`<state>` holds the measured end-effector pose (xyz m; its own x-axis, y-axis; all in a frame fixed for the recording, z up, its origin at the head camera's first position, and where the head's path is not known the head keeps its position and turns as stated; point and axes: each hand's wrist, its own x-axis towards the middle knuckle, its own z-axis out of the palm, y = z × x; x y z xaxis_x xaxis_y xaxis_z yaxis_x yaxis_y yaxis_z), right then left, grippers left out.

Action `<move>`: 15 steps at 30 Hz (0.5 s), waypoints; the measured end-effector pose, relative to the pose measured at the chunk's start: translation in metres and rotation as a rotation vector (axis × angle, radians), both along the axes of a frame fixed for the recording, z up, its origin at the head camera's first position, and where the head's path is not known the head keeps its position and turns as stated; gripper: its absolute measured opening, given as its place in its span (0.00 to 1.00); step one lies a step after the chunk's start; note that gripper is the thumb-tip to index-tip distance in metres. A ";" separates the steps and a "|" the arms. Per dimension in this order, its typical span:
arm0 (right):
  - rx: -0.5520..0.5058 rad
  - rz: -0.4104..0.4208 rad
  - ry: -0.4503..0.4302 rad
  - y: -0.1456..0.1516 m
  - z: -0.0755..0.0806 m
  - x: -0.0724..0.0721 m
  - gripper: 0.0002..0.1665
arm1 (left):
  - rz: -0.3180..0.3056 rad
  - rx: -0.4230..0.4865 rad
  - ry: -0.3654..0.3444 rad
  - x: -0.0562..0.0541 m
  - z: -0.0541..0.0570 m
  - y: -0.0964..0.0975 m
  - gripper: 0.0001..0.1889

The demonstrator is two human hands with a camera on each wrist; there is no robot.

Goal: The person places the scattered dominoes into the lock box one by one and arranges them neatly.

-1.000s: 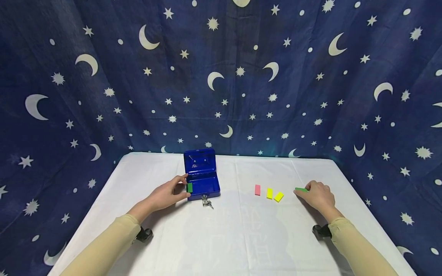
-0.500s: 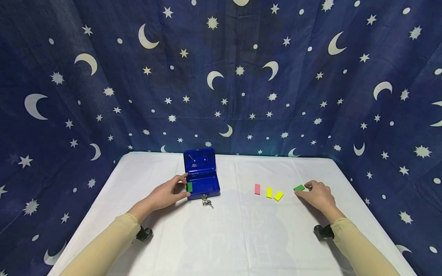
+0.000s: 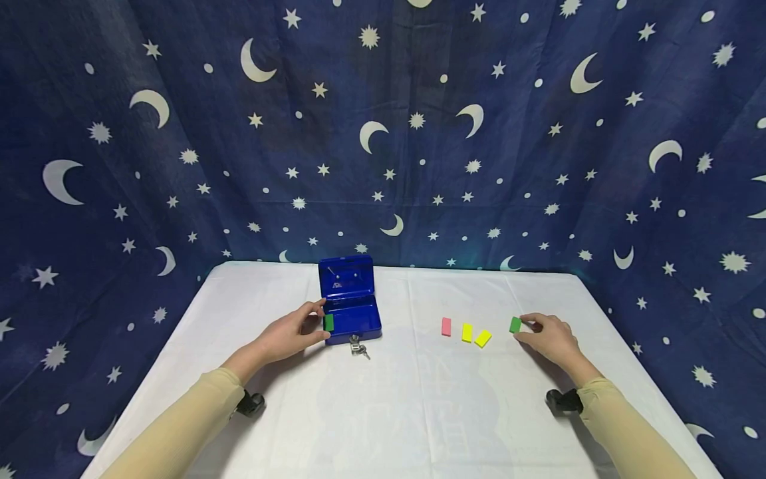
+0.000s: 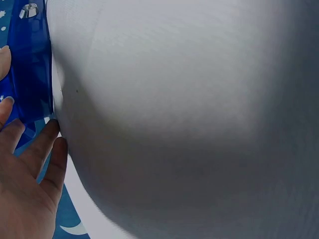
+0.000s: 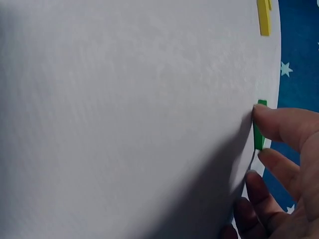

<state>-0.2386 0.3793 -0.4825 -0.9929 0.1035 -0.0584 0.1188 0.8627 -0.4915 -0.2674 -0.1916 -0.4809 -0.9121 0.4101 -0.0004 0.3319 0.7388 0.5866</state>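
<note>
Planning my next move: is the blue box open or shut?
The blue box is open: its lid stands raised at the back, exposing the inside.

Dim wrist views, softly shadowed

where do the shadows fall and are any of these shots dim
Head view: white cloth bright, shadows beside the left hand and right hand; left wrist view: cloth darkens broadly toward the bottom and right; right wrist view: greyish, shadow slanting down-left from near the green block.
</note>
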 end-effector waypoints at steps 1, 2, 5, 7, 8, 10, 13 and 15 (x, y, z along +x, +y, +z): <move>-0.008 0.007 -0.001 0.002 0.000 0.000 0.37 | 0.000 -0.001 -0.002 0.000 0.000 0.000 0.26; -0.020 0.015 -0.001 0.003 -0.001 -0.001 0.38 | 0.000 -0.001 -0.003 0.000 0.001 0.000 0.26; -0.059 0.028 -0.002 0.008 -0.004 -0.002 0.37 | 0.002 0.001 -0.010 0.001 0.001 0.000 0.26; -0.088 0.029 -0.009 0.010 -0.006 -0.003 0.38 | 0.003 0.006 -0.019 0.001 0.002 0.000 0.25; -0.101 0.029 -0.012 0.011 -0.007 -0.003 0.39 | 0.003 0.006 -0.020 0.001 0.002 0.001 0.25; -0.116 0.025 -0.016 0.013 -0.008 -0.003 0.40 | 0.003 0.006 -0.020 0.001 0.002 0.001 0.25; -0.131 0.017 -0.023 0.013 -0.007 -0.003 0.41 | 0.005 0.004 -0.016 0.000 0.001 0.001 0.25; -0.136 0.012 -0.027 0.012 -0.006 -0.003 0.40 | 0.005 0.007 -0.015 0.000 0.001 0.002 0.24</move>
